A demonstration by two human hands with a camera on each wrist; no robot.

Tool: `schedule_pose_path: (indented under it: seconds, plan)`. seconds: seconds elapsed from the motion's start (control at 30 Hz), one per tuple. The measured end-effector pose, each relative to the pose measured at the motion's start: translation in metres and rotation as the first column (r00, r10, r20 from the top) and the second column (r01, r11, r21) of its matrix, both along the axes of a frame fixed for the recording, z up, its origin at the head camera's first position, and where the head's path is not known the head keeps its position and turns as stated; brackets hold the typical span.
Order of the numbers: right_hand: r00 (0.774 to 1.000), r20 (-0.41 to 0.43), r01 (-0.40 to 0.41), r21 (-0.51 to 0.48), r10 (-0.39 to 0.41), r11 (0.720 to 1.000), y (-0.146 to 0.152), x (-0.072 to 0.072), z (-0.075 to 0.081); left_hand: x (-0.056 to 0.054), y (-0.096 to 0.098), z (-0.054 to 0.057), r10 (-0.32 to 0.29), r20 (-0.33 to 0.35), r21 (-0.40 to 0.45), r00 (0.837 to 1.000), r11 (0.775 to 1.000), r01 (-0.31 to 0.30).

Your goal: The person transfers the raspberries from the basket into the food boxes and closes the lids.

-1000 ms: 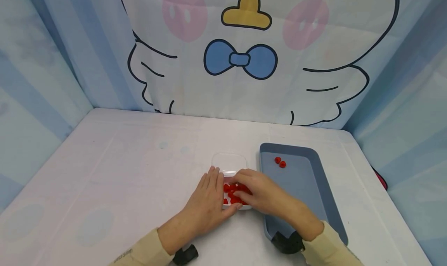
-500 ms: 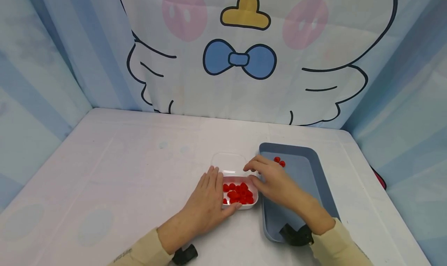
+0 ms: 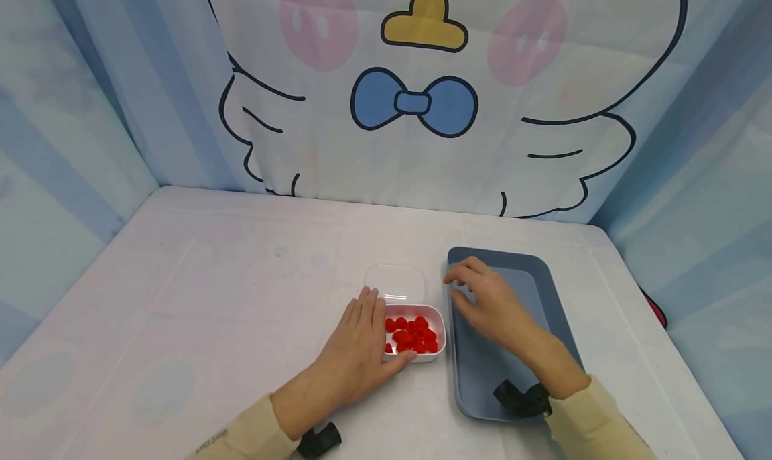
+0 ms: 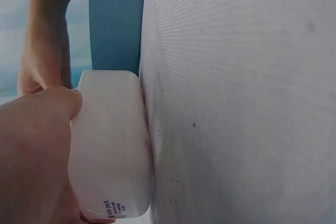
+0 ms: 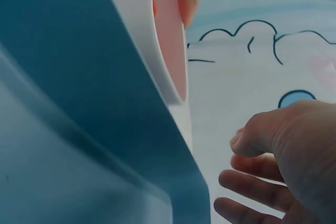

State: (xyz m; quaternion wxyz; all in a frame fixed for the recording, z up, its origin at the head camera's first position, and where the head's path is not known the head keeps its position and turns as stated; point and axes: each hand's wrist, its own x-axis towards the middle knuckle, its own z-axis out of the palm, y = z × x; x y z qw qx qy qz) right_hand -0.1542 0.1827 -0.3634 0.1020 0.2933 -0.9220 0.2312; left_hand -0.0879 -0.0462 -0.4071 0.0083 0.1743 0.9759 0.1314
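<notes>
A white box [image 3: 429,358] holds several small red berries [image 3: 416,336], raspberry-like in look. Along its left side lie the straight fingers of my left hand [image 3: 356,353], the thumb touching the front rim. The left wrist view shows that thumb over the edge of the box [image 4: 110,140], which has small print on it. My right hand [image 3: 491,306] is above the blue-grey tray [image 3: 482,389], fingers loosely bent. A gap shows between its thumb and fingers in the right wrist view, with nothing seen in it. It covers the part of the tray where two berries lay.
A clear plastic lid [image 3: 395,282] lies behind the box. The tray stands just right of the box, its raised wall [image 5: 121,77] between them in the right wrist view. White cloth [image 3: 211,299] covers the table. Printed curtains [image 3: 416,171] close off the back and sides.
My right hand has come out of the box and moved right and away from me, over the tray, now covering the two berries there. My left hand has stayed against the box.
</notes>
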Motion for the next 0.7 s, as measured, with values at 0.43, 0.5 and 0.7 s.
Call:
schedule_pose_path:
  seconds: [0.43,0.5,0.7]
  plan:
    - [0.986,0.025,0.166,0.024,-0.166,0.986,0.015,-0.011,-0.007,0.0,0.0,-0.001,0.009,0.003,0.014,1.0,1.0,-0.009]
    - [0.983,0.023,0.181,0.031,-0.182,0.983,0.017,-0.013,-0.008,0.0,0.0,-0.001,0.01,0.005,0.014,1.0,1.0,-0.01]
    - [0.969,0.014,0.245,0.084,-0.247,0.966,0.025,-0.02,-0.014,0.0,0.0,-0.002,0.003,-0.005,0.012,1.0,1.0,-0.002]
